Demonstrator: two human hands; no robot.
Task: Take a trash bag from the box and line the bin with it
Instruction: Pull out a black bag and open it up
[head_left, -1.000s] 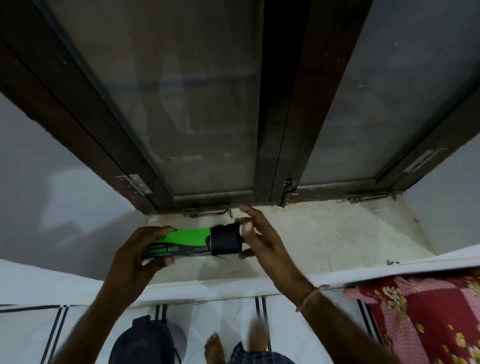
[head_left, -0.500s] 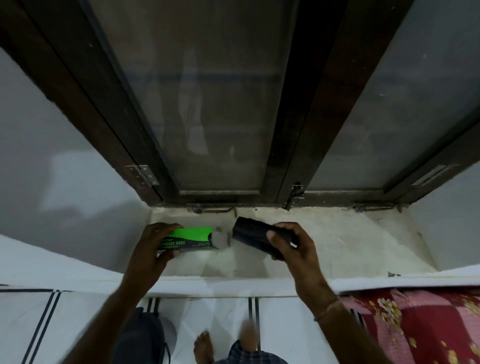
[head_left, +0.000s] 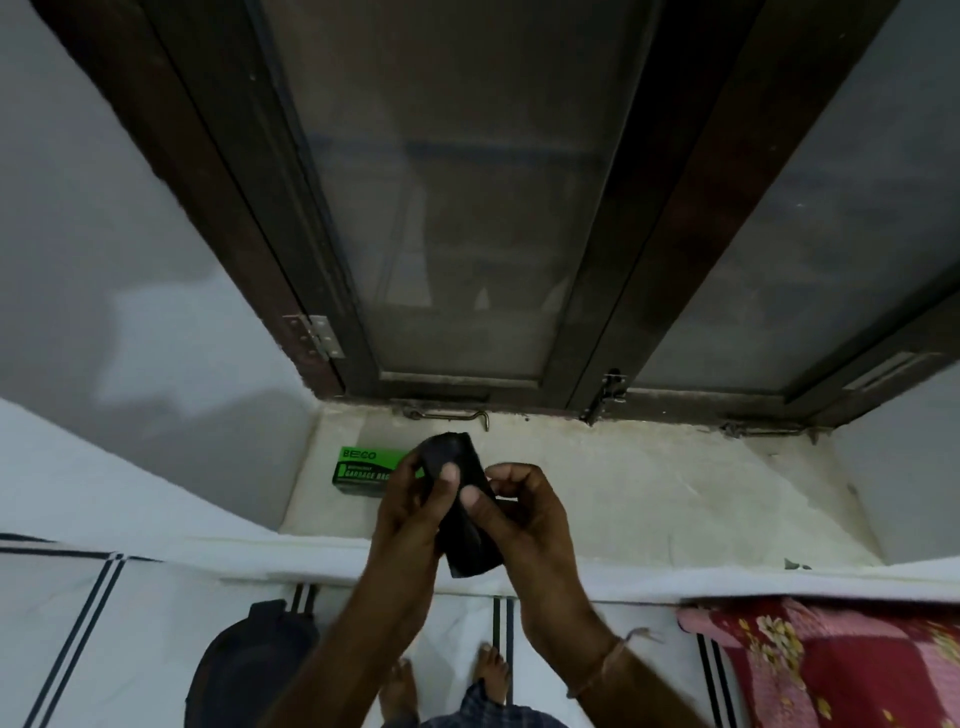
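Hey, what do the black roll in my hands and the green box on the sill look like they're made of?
The black roll looks like thin matte plastic film, wound tight; its surface is dull and slightly creased. The green box looks like printed cardboard, judging by its sharp edges and flat printed panel with lettering. The sill looks like pale polished stone, though the dim light leaves that open.

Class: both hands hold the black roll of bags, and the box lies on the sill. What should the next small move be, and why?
Probably peel one bag's loose edge off the black roll. Both the left hand and right hand grip it, still wound; the green box lies set down.
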